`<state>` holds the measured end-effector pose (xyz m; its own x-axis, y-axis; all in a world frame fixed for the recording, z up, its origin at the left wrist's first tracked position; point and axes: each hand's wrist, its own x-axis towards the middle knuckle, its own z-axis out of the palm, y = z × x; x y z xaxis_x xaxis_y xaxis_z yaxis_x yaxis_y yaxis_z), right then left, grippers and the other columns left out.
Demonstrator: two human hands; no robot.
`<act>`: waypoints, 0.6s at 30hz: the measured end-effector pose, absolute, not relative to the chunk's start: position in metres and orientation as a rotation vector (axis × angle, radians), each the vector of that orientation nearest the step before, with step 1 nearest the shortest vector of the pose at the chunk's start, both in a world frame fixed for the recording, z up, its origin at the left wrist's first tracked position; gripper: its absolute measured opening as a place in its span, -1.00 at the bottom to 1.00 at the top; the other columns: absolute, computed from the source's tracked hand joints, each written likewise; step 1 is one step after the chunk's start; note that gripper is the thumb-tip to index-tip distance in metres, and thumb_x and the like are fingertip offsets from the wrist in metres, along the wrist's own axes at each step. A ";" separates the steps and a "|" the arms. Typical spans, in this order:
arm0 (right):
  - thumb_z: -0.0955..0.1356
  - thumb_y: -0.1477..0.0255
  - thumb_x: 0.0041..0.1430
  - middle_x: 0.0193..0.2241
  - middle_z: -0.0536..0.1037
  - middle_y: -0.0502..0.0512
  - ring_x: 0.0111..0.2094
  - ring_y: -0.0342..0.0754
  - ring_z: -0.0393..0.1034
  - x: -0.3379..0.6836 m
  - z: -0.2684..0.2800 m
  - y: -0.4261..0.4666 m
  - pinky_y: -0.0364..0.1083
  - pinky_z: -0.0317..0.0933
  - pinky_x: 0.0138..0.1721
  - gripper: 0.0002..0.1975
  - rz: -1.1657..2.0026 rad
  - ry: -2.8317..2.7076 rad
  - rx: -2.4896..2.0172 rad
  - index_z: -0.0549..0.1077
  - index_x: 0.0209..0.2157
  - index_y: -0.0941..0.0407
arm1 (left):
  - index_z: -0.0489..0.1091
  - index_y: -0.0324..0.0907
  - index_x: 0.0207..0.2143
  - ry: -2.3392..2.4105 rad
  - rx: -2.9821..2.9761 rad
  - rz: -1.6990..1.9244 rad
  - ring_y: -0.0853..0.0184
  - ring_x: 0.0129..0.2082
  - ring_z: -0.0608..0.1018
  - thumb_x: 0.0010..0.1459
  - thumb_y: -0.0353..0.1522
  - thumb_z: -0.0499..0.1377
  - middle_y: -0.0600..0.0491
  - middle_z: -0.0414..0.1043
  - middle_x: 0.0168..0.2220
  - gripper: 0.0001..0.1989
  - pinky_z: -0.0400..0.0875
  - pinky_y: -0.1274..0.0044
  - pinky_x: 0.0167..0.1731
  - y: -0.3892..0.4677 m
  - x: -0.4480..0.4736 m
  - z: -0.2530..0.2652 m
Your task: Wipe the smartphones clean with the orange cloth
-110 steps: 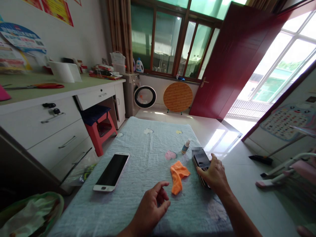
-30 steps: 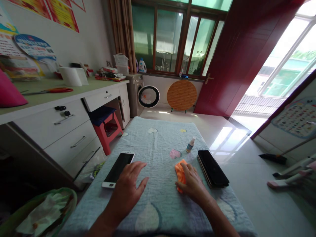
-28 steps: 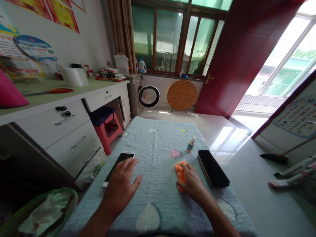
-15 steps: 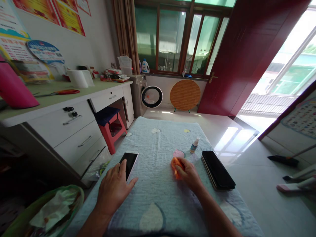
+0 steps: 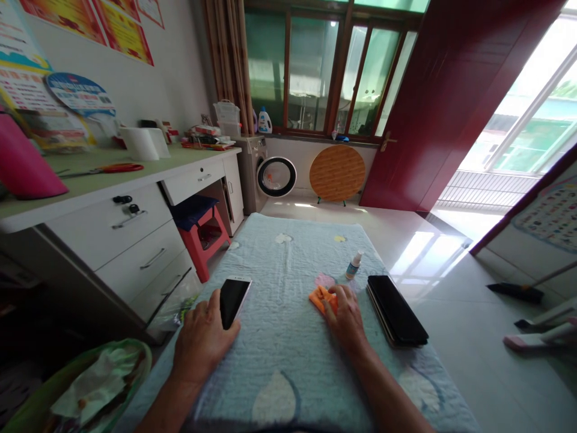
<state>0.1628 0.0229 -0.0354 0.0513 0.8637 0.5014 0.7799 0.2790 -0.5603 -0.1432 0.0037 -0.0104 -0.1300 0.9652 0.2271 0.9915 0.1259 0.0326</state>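
A white-framed smartphone (image 5: 235, 299) with a dark screen lies on the pale blue cloth cover, left of the middle. My left hand (image 5: 204, 334) grips its lower end, fingers along the left edge and thumb at the lower right corner. An orange cloth (image 5: 319, 297), folded and crumpled, is pinched in my right hand (image 5: 346, 316), low against the cover. Just beyond that hand stands a small spray bottle (image 5: 354, 265) with a white cap. To its right a stack of dark tablets or phones (image 5: 397, 310) rests near the cover's right edge.
The blue cover (image 5: 270, 252) spreads over the table before me. Left are a desk (image 5: 117, 234) with drawers, a red stool (image 5: 205, 237) and a green-rimmed bin (image 5: 146, 355). A washing machine (image 5: 251, 174) with its door open and a round wooden tabletop (image 5: 337, 173) stand at the back.
My left hand has shifted slightly left and closed around the phone's lower end, uncovering more screen. The right hand has turned a little, and more of the orange cloth shows.
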 end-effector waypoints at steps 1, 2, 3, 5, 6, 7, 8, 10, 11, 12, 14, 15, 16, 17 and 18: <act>0.29 0.36 0.20 -0.20 0.45 0.14 -0.14 0.05 0.31 0.162 -0.035 0.022 0.04 0.20 -0.05 -0.86 0.107 -1.755 -1.527 0.38 -0.21 0.09 | 0.13 -0.42 0.17 -2.230 -1.952 -0.276 0.02 -0.12 0.47 0.13 -0.20 0.03 -0.20 0.43 -0.17 -0.36 0.26 0.33 -0.07 0.005 -0.143 -0.012; 0.30 0.35 0.19 -0.18 0.45 0.15 -0.12 0.07 0.29 0.161 -0.034 0.021 0.05 0.19 -0.04 -0.83 0.085 -1.778 -1.554 0.39 -0.19 0.09 | 0.14 -0.43 0.17 -2.216 -1.939 -0.291 0.01 -0.14 0.47 0.13 -0.20 0.03 -0.20 0.43 -0.19 -0.36 0.26 0.32 -0.07 0.006 -0.143 -0.015; 0.33 0.35 0.17 -0.15 0.45 0.17 -0.11 0.08 0.28 0.160 -0.034 0.019 0.06 0.17 -0.03 -0.79 0.062 -1.802 -1.583 0.40 -0.16 0.09 | 0.14 -0.45 0.16 -2.198 -1.923 -0.307 0.01 -0.15 0.47 0.13 -0.20 0.03 -0.21 0.43 -0.20 -0.36 0.25 0.31 -0.07 0.007 -0.143 -0.017; 0.37 0.34 0.11 -0.09 0.44 0.19 -0.07 0.12 0.26 0.159 -0.033 0.017 0.07 0.15 -0.01 -0.69 0.025 -1.848 -1.637 0.39 -0.08 0.10 | 0.14 -0.50 0.15 -2.161 -1.884 -0.345 -0.01 -0.16 0.45 0.11 -0.19 0.03 -0.23 0.41 -0.22 -0.34 0.25 0.28 -0.07 0.009 -0.144 -0.020; 0.38 0.35 0.09 -0.08 0.44 0.19 -0.06 0.13 0.26 0.158 -0.032 0.017 0.07 0.14 -0.01 -0.64 0.018 -1.867 -1.659 0.39 -0.05 0.09 | 0.14 -0.51 0.15 -2.137 -1.871 -0.369 -0.01 -0.17 0.45 0.11 -0.18 0.04 -0.23 0.40 -0.22 -0.33 0.26 0.27 -0.07 0.009 -0.145 -0.020; 0.39 0.36 0.08 -0.08 0.45 0.19 -0.06 0.13 0.26 0.158 -0.032 0.016 0.07 0.13 -0.02 -0.63 0.019 -1.881 -1.677 0.39 -0.04 0.09 | 0.13 -0.52 0.15 -2.107 -1.867 -0.401 -0.02 -0.18 0.44 0.10 -0.18 0.04 -0.24 0.39 -0.22 -0.32 0.26 0.26 -0.07 0.009 -0.145 -0.019; 0.39 0.37 0.08 -0.09 0.46 0.18 -0.07 0.12 0.27 0.157 -0.032 0.016 0.06 0.14 -0.03 -0.64 0.031 -1.893 -1.690 0.40 -0.05 0.08 | 0.13 -0.53 0.15 -2.069 -1.874 -0.442 -0.02 -0.18 0.44 0.09 -0.19 0.05 -0.24 0.39 -0.22 -0.31 0.27 0.25 -0.07 0.008 -0.144 -0.017; 0.37 0.39 0.12 -0.16 0.48 0.14 -0.12 0.09 0.29 0.157 -0.033 0.017 0.03 0.14 -0.07 -0.73 0.073 -1.909 -1.691 0.42 -0.11 0.07 | 0.11 -0.51 0.16 -1.974 -1.920 -0.548 -0.02 -0.16 0.42 0.08 -0.20 0.07 -0.23 0.37 -0.20 -0.31 0.27 0.23 -0.06 0.005 -0.140 -0.012; 0.35 0.42 0.14 -0.19 0.48 0.13 -0.14 0.07 0.30 0.157 -0.033 0.017 0.01 0.14 -0.08 -0.79 0.099 -1.912 -1.680 0.43 -0.15 0.07 | 0.11 -0.48 0.17 -1.929 -1.954 -0.607 -0.02 -0.15 0.42 0.08 -0.21 0.08 -0.23 0.37 -0.18 -0.31 0.27 0.22 -0.05 0.003 -0.136 -0.008; 0.33 0.45 0.16 -0.22 0.48 0.11 -0.16 0.05 0.30 0.158 -0.033 0.018 0.00 0.14 -0.09 -0.84 0.124 -1.909 -1.665 0.44 -0.19 0.07 | 0.09 -0.45 0.19 -1.892 -2.005 -0.668 -0.01 -0.13 0.41 0.09 -0.22 0.10 -0.23 0.36 -0.14 -0.31 0.27 0.22 -0.03 0.000 -0.131 -0.006; 0.30 0.49 0.18 -0.26 0.48 0.10 -0.19 0.02 0.30 0.159 -0.034 0.018 -0.03 0.14 -0.10 -0.88 0.176 -1.883 -1.631 0.44 -0.24 0.08 | 0.05 -0.39 0.22 -1.848 -2.146 -0.799 0.00 -0.05 0.39 0.07 -0.25 0.13 -0.23 0.33 -0.04 -0.29 0.27 0.23 0.00 -0.004 -0.115 -0.003; 0.29 0.51 0.18 -0.27 0.48 0.09 -0.19 0.02 0.31 0.160 -0.034 0.019 -0.04 0.15 -0.11 -0.88 0.200 -1.857 -1.615 0.43 -0.26 0.08 | 0.04 -0.35 0.23 -1.849 -2.227 -0.849 0.01 -0.03 0.38 0.05 -0.26 0.15 -0.21 0.32 -0.02 -0.28 0.28 0.25 0.01 -0.006 -0.106 -0.004; 0.28 0.51 0.18 -0.28 0.47 0.09 -0.20 0.01 0.31 0.162 -0.034 0.019 -0.05 0.15 -0.12 -0.89 0.222 -1.825 -1.603 0.43 -0.27 0.08 | 0.04 -0.32 0.23 -1.860 -2.296 -0.897 0.03 -0.03 0.38 0.03 -0.27 0.17 -0.19 0.33 -0.01 -0.26 0.29 0.26 0.01 -0.008 -0.096 -0.005; 0.28 0.50 0.18 -0.28 0.47 0.08 -0.20 0.00 0.31 0.163 -0.034 0.019 -0.06 0.16 -0.13 -0.89 0.239 -1.789 -1.594 0.42 -0.28 0.08 | 0.04 -0.30 0.23 -1.864 -2.376 -0.917 0.04 -0.02 0.39 0.02 -0.29 0.18 -0.17 0.33 0.00 -0.26 0.29 0.27 0.02 -0.009 -0.086 -0.007; 0.27 0.49 0.18 -0.29 0.47 0.08 -0.20 0.00 0.32 0.165 -0.034 0.019 -0.07 0.17 -0.14 -0.90 0.249 -1.748 -1.588 0.42 -0.29 0.08 | 0.05 -0.30 0.23 -1.864 -2.450 -0.921 0.05 -0.02 0.39 0.00 -0.30 0.19 -0.16 0.34 -0.02 -0.25 0.28 0.27 0.03 -0.009 -0.076 -0.010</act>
<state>0.1646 0.0191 -0.0342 0.0492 0.9195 0.3900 0.7741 0.2117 -0.5967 -0.0758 -0.0094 -0.0095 0.1639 0.9041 0.3946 0.8629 -0.3253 0.3867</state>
